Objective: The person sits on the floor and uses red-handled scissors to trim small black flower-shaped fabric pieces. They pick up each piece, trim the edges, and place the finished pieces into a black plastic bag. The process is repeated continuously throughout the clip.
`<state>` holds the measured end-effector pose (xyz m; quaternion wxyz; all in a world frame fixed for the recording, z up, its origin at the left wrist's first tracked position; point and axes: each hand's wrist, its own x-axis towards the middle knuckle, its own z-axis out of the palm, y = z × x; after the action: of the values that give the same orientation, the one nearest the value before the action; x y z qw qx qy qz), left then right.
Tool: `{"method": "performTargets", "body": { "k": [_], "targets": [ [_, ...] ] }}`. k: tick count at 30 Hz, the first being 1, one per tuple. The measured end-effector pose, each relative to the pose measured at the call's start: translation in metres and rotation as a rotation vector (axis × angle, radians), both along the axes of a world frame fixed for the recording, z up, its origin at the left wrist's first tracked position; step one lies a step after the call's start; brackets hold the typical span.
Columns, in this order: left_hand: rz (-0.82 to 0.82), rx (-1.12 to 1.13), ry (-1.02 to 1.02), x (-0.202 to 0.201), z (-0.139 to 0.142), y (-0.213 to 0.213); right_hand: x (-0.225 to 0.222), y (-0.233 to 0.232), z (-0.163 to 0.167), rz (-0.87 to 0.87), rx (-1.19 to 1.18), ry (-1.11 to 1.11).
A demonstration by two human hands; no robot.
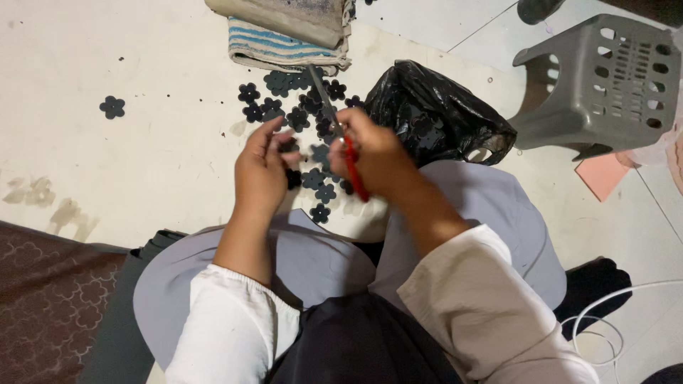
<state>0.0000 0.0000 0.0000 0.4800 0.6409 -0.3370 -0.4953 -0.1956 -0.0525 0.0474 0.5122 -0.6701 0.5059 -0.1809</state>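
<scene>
My right hand [373,158] grips red-handled scissors [340,136] whose grey blades point up and away over a pile of small black flower-shaped pieces [295,107] on the floor. My left hand [262,171] pinches a small black piece [290,146] between thumb and fingers, just left of the scissors. More black flower pieces [320,193] lie right below both hands, near my knees. One flower piece [112,107] sits alone at the far left.
A crumpled black plastic bag [437,114] lies right of my hands. A grey plastic stool [605,82] stands at the upper right, folded striped cloth [284,32] at the top, a white cable [605,313] lower right, a dark patterned mat [50,299] lower left.
</scene>
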Motion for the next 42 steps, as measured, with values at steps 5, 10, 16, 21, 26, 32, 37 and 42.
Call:
{"method": "performTargets", "body": {
  "k": [5,10,16,21,26,32,37,42],
  "targets": [
    [-0.021,-0.057,-0.163,0.008,-0.027,0.001,-0.082,-0.030,-0.011,-0.132,-0.030,0.121],
    [0.028,-0.145,-0.132,0.008,-0.037,-0.002,-0.134,-0.064,-0.019,-0.249,-0.108,0.150],
    [0.130,0.156,0.124,0.011,-0.023,-0.010,-0.138,-0.074,-0.024,-0.523,-0.268,0.532],
    [0.092,0.180,-0.013,0.009,-0.018,-0.011,-0.135,-0.069,-0.023,-0.593,-0.439,0.506],
    [0.182,-0.153,-0.415,0.015,-0.029,-0.012,-0.119,-0.063,-0.020,-0.624,-0.460,0.298],
    [0.070,0.215,-0.654,0.009,-0.030,-0.013,-0.084,-0.048,-0.020,-0.438,-0.326,-0.220],
    [-0.026,0.351,-0.839,-0.002,-0.023,-0.016,-0.058,-0.039,-0.019,-0.211,-0.328,-0.239],
    [-0.018,0.339,-0.858,-0.001,-0.019,-0.016,-0.050,-0.027,-0.014,-0.101,-0.286,-0.205]
  ]
}}
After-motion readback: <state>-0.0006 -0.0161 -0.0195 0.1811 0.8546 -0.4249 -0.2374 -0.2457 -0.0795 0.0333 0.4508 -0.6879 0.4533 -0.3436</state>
